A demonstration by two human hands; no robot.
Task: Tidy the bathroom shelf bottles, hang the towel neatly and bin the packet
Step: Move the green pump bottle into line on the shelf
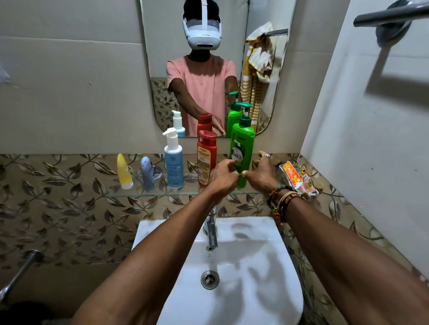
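A green pump bottle (242, 141) stands upright on the glass shelf (159, 193). My left hand (224, 177) and my right hand (263, 172) both hold its lower part. Left of it stand a red bottle (206, 157), a blue-and-white pump bottle (174, 161), a small grey-blue bottle (147, 169) and a small yellow tube (124, 171). An orange packet (298, 178) lies at the shelf's right end, just beyond my right wrist. A yellow-and-white striped towel (257, 64) shows in the mirror, bunched on a rail.
A white sink (266, 249) with a chrome tap (212, 232) sits below the shelf. The mirror (217, 65) hangs above. A metal towel rail (398, 13) juts from the right wall. A chrome pipe (20, 274) runs low on the left.
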